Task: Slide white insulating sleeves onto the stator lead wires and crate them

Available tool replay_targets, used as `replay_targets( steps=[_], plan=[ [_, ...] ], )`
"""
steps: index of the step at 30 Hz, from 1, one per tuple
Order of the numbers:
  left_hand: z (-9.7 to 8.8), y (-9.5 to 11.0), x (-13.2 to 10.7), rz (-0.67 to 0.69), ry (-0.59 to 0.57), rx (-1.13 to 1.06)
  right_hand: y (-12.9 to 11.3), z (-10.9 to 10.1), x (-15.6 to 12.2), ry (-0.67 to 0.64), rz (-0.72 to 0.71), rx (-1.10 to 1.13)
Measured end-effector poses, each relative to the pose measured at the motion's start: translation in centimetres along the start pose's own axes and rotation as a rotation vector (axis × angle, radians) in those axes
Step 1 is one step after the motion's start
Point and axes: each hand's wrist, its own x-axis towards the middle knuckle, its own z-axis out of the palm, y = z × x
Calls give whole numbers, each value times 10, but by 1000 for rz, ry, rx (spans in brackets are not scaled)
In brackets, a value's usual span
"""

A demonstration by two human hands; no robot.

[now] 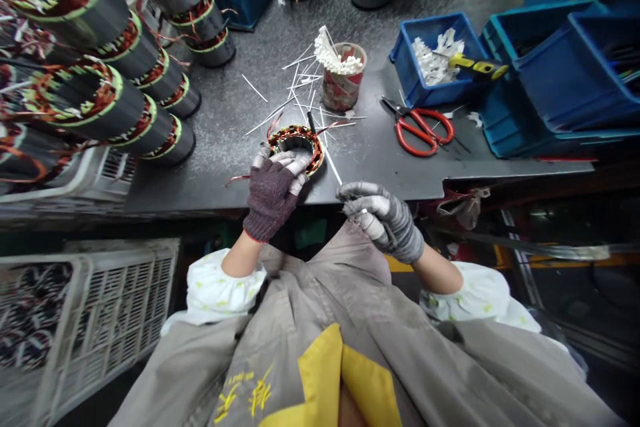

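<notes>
A small motor stator with copper windings and a yellow-green rim lies near the table's front edge. My left hand, in a dark maroon glove with whitish fingertips, grips its near left side, with fingers over the rim and into the opening. My right hand, in a grey glove, is closed just off the table edge, pinching a thin white tube. The tube slants up and left beside the stator's right side; whether they touch I cannot tell. A short black sleeve stands up from the far side of the windings.
Loose white tubes lie scattered before a reddish cup of white tubes. Red-handled scissors lie right. A yellow cutter rests on a blue bin. Stacked stators stand left; more bins right.
</notes>
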Motion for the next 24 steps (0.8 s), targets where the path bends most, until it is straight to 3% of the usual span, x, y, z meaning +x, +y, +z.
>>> replay_targets(
  steps=[5, 13, 19, 24],
  plan=[
    [3, -3, -1, 9, 34, -17, 3, 15, -12, -76, 10, -46],
    [3, 9, -2, -20, 36, 62, 11, 18, -5, -119, 16, -154],
    [2, 20, 1, -97, 144, 32, 17, 25, 19, 14, 4, -184],
    [-1, 14, -2, -37, 59, -3, 9, 11, 5, 146, 73, -195]
  ],
)
